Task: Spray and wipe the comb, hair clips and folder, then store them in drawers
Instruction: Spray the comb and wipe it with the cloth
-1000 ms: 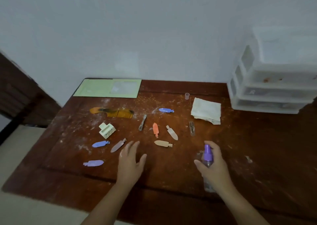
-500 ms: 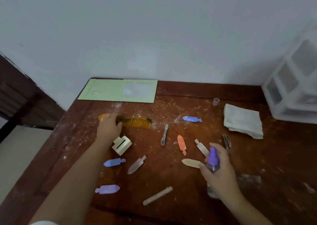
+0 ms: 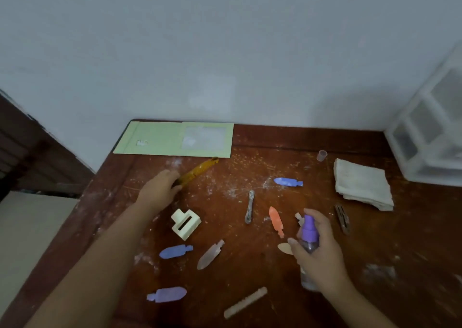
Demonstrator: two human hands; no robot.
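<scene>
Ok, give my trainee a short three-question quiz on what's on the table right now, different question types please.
1. True or false: the left hand grips the amber comb by one end.
2. Multiple choice: the right hand holds A) the folded cloth, B) the purple-topped spray bottle, C) the orange clip.
3. Fill in: the green folder lies flat at the table's far edge, against the ____.

Key: 1 true. 2 B; the cloth and orange clip lie untouched on the table. 3 wall.
</scene>
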